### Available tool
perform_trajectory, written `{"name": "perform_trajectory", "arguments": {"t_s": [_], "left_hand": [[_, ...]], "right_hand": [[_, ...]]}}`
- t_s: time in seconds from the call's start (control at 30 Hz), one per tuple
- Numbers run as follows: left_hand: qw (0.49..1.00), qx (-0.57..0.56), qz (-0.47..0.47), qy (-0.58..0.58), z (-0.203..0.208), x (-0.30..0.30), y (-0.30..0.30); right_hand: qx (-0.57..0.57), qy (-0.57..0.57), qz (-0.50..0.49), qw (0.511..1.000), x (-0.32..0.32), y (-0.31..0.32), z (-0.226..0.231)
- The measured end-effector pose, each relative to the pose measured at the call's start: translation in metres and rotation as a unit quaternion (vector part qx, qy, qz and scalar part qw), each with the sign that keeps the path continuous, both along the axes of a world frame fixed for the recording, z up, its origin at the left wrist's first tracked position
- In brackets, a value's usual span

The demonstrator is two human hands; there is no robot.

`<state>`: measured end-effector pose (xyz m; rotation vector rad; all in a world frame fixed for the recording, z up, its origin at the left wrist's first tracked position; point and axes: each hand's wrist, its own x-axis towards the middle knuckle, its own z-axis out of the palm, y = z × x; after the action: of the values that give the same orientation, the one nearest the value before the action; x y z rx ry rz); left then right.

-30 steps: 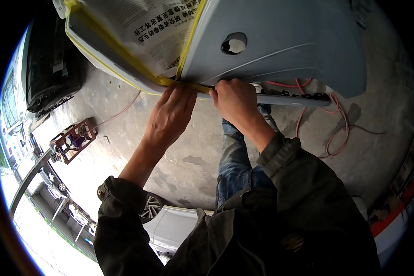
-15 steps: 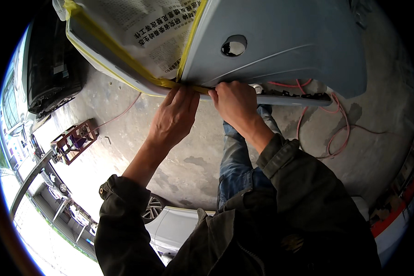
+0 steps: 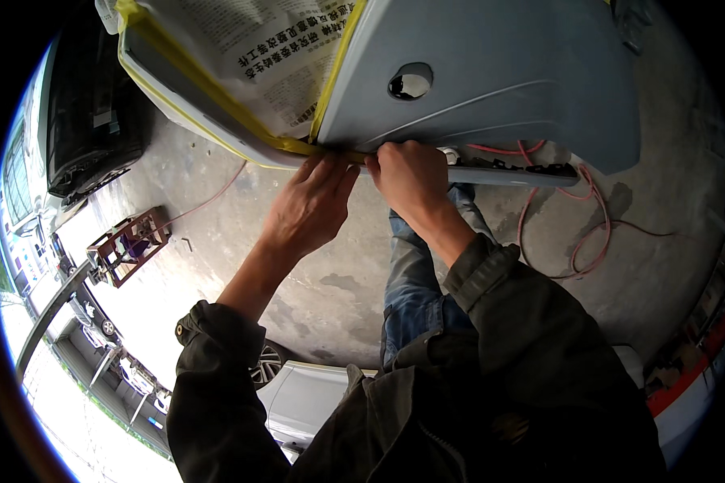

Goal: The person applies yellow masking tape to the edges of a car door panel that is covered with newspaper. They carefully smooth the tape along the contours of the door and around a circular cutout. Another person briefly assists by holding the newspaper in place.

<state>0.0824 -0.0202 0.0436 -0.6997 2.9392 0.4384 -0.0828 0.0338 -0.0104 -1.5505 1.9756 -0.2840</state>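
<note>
Crinkled yellow masking tape (image 3: 300,147) edges the curved, matte-grey bumper (image 3: 483,72). Right grip (image 3: 412,181) pinches tape; left grip (image 3: 310,205) closure indeterminate.

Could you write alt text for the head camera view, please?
A person's left hand touches yellow tape along the lower edge of a grey panel, with the right hand curled close beside it, its hold unclear. Printed paper bordered by tape covers the area left of the panel; a red hose lies on the concrete floor.
</note>
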Motion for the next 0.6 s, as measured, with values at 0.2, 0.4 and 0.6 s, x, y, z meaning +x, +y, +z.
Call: {"name": "perform_trajectory", "arguments": {"t_s": [0.2, 0.4, 0.6], "left_hand": [[1.0, 0.006, -0.021, -0.004, -0.01, -0.005, 0.004], [1.0, -0.01, -0.024, 0.011, -0.013, -0.002, 0.005], [1.0, 0.002, -0.017, 0.008, -0.011, -0.004, 0.003]], "right_hand": [[-0.019, -0.007, -0.004, 1.0, 0.0, 0.004, -0.003], [-0.038, -0.104, -0.038, 0.993, -0.008, 0.01, -0.005], [-0.036, -0.165, -0.201, 0.965, 0.006, 0.02, -0.035]]}}
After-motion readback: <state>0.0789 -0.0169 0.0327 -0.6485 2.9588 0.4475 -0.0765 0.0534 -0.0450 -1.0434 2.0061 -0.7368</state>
